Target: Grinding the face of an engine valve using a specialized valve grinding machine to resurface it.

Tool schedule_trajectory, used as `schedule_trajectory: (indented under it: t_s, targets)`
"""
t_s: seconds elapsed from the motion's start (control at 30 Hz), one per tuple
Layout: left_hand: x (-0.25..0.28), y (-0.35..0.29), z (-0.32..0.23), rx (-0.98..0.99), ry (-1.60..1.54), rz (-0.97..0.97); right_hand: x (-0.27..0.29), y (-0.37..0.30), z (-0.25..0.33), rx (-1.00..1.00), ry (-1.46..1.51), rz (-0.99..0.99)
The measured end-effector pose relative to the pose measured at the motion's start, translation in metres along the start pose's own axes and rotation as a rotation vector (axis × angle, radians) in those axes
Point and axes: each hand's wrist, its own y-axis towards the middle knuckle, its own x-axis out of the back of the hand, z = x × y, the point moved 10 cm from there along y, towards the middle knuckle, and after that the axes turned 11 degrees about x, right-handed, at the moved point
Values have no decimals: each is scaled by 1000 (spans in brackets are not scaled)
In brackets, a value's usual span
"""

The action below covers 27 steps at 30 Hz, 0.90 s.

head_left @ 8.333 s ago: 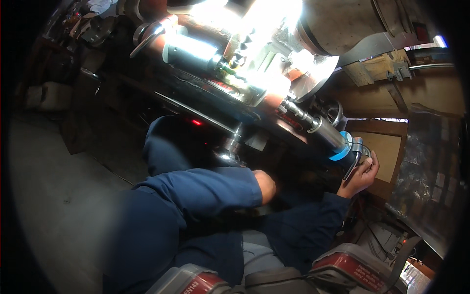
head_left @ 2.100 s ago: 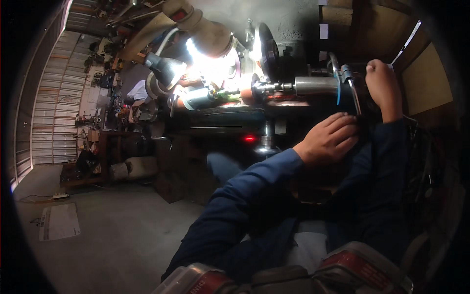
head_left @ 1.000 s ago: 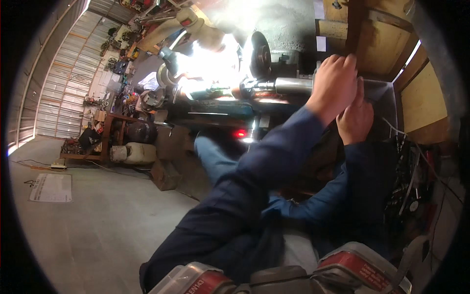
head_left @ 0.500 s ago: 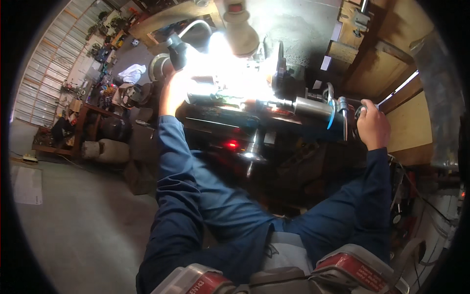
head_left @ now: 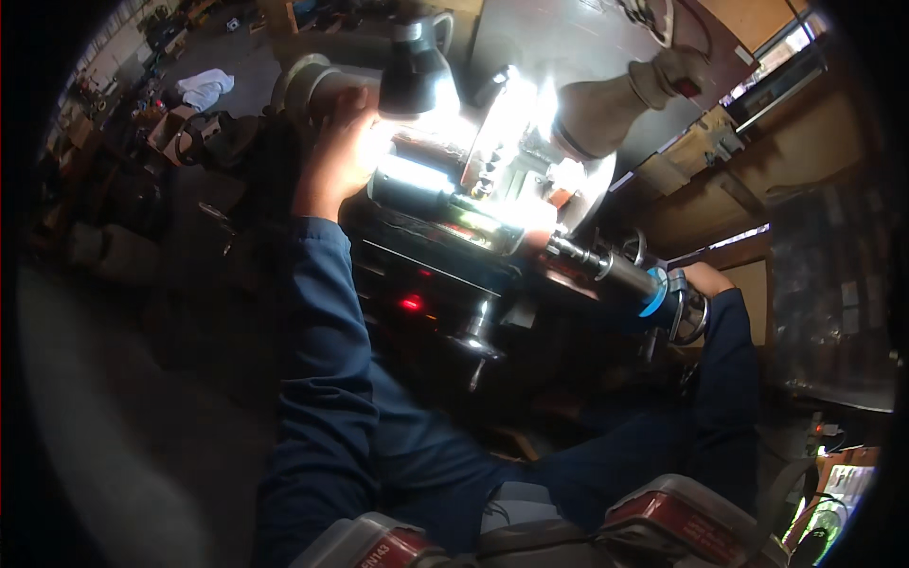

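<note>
A metal lathe (head_left: 440, 248) lies across the view, tilted down to the right. My left hand (head_left: 333, 168) is at its left end, against the headstock beside a black lamp (head_left: 417, 80); glare and the lamp hide part of its fingers. Close to that hand sits a shiny round cylinder (head_left: 409, 182). At the right end is the tailstock, its grey barrel (head_left: 627, 273) ringed in blue. My right hand (head_left: 708, 280) is closed at the far side of the tailstock handwheel (head_left: 693, 320), fingertips hidden behind it.
A flared beige duct (head_left: 606, 109) hangs over the lathe's back. On the near side a shiny crank wheel (head_left: 475, 343) sticks out toward my legs, below a red light (head_left: 410, 303). Wooden panelling (head_left: 814, 142) stands at the right, and a white cloth (head_left: 204, 88) lies at far left.
The view has turned, so the lathe now slants and the duct appears farther right. My right hand has shifted from the wheel's outer side to its far side. My left hand stays at the headstock.
</note>
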Motion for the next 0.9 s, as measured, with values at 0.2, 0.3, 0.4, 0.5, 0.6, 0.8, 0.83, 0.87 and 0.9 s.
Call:
schedule_trajectory:
  t_s: [0.2, 0.3, 0.4, 0.5, 0.6, 0.8, 0.83, 0.87, 0.9]
  targets:
    - [2, -3, -1, 8, 64, -89, -4, 7, -11, -148, -24, 102]
    - [6, -5, -5, 20, 90, -118, 4, 0, -2, -31, -56, 16]
    - [8, -7, -7, 48, 187, -118, 14, -15, 6, 55, -270, -117]
    - [11, -9, -8, 45, 177, -136, 11, -37, 25, 236, -176, -217]
    - [5, -10, -6, 40, 238, -95, 12, -60, 29, 217, -257, -358]
    - [9, -13, -8, -18, 261, -165, 6, -107, 49, 257, -506, -692]
    - [8, -13, -6, 1, 233, -137, 4, -112, 49, 252, -501, -732]
    - [7, -13, -4, 18, 212, -112, 1, -118, 49, 256, -467, -770]
    - [7, -13, -3, 31, 185, -102, -2, -123, 51, 254, -523, -811]
